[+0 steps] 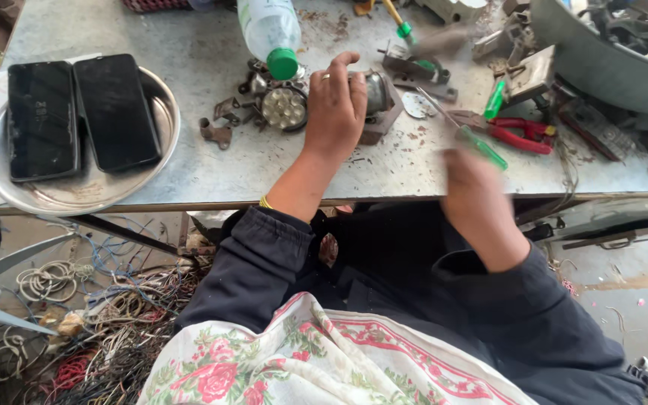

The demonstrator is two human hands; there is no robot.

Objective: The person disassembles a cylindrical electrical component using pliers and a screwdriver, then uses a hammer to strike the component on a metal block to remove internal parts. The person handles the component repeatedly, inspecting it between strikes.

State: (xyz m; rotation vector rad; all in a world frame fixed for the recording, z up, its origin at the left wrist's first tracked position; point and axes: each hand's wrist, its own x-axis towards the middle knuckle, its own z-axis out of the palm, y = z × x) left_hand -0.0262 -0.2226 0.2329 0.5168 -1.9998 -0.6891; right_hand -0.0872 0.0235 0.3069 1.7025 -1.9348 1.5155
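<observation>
My left hand lay palm-down over a small grey lamp unit in the upper middle of the frame, fingers curled and closed around its body, pinning it to the worn metal table. Just left of my knuckles its round cluster of LEDs faced up, touching the hand's edge.

My right hand hovered right of centre, blurred by motion, with a green-handled screwdriver rising from it toward the upper left; the fingers seemed wrapped about the handle, though the blur kept me from telling exactly how.

A clear plastic bottle with a green cap lay at the top, its cap just above the LEDs. Red-handled pliers rested right of the screwdriver. On the left of the frame a round steel tray held two dark phones side by side. Tangled wires filled the lower left, below the table's edge.
</observation>
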